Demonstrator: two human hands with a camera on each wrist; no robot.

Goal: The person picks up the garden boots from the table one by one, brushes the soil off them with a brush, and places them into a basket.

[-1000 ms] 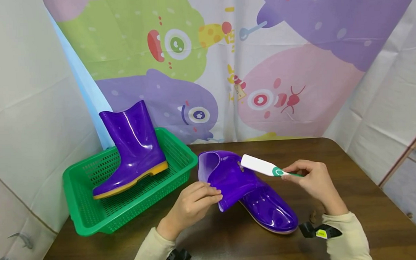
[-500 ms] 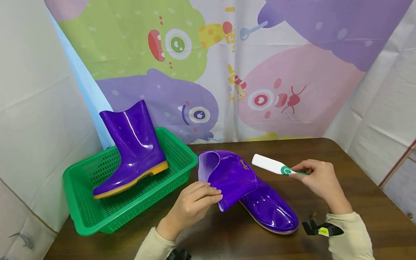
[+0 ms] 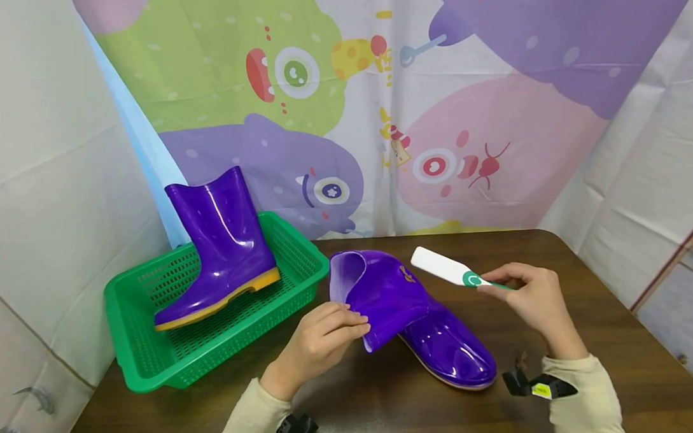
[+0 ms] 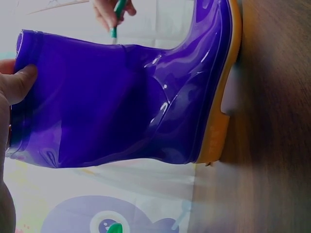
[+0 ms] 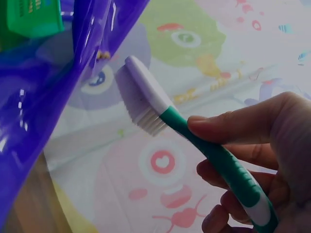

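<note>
A purple rain boot [image 3: 450,347] with a yellow sole [image 4: 216,138] stands on the table. My left hand [image 3: 322,335] pinches the rim of its shaft, thumb on the outside in the left wrist view. A brown smudge [image 3: 406,273] marks the shaft's far right side. To the right of the boot, my right hand [image 3: 529,299] holds a scrub brush [image 5: 167,114] by its green and white handle. The brush's white head [image 3: 440,266] is apart from the boot, and its bristles [image 5: 138,109] face the shaft in the right wrist view.
Left of the boot, a green perforated basket [image 3: 214,358] holds a second purple rain boot [image 3: 221,240], upright and slightly tilted. A brown wooden table [image 3: 364,400] lies beneath, with a cartoon-print curtain [image 3: 348,102] behind. Small brown bits [image 3: 521,360] lie near the right wrist.
The brush has moved off the boot's shaft to the right, uncovering the smudge, then slightly back left and up. My left hand and the boot stay where they were.
</note>
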